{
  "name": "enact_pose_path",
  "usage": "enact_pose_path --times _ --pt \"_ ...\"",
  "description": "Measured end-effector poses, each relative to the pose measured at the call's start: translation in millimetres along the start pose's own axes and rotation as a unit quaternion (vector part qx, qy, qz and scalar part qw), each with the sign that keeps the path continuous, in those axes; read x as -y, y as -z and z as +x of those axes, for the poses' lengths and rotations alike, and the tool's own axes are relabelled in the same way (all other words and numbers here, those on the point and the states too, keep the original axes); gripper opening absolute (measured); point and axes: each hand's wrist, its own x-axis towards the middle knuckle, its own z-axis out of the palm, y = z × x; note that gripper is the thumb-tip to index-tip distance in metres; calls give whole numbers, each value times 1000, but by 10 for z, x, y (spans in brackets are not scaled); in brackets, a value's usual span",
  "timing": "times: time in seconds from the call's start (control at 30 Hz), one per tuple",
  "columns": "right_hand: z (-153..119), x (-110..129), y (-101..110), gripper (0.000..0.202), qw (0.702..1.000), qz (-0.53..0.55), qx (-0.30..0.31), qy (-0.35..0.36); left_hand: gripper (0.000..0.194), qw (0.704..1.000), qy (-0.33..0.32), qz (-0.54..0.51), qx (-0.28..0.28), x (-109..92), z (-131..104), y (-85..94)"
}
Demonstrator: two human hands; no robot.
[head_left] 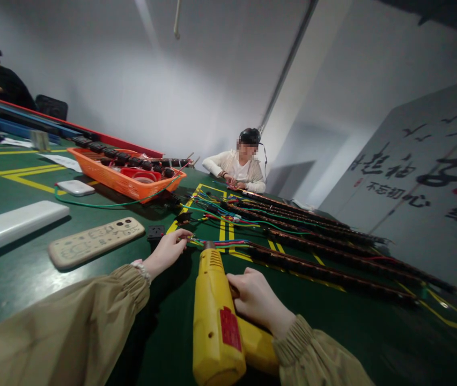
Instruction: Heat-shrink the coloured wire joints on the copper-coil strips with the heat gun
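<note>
My right hand (pixel 255 297) is wrapped around the handle of a yellow heat gun (pixel 212 316) with a red label. Its nozzle points away from me, close to a bundle of coloured wires (pixel 228 243). My left hand (pixel 169 253) pinches the near end of these wires, just left of the nozzle. Beside my left fingers sits a small black socket-like block (pixel 156 233). The wires run rightward into a long dark strip (pixel 321 268) lying on the green table. Whether the nozzle touches the wires I cannot tell.
Left of my hand lie a patterned phone case (pixel 97 242), a white power bank (pixel 19 225) and a small white device (pixel 75 187). An orange basket (pixel 127 185) holds black parts. Several more long strips (pixel 333 236) stretch right. A co-worker (pixel 238 163) sits opposite, another person (pixel 1 80) far left.
</note>
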Motion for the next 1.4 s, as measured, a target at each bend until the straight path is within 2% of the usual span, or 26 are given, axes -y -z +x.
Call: enact_pose_path --times 0.4,0.53,0.8,1.13,1.4 --pt "-448 -523 75 14 995 -18 -8 -95 41 1000 11 11 13 -53 -34 20" --pt "-565 -605 110 14 993 -29 -12 -113 41 1000 8 15 17 -38 -26 17" --pt "-560 -625 90 14 992 -73 -27 -104 38 1000 12 12 15 -49 -32 16" --pt "-468 -630 36 16 994 -46 -17 -98 34 1000 -7 16 11 10 -14 13" --pt "-235 -420 -17 11 997 -44 -23 -64 33 1000 -9 8 2 25 5 6"
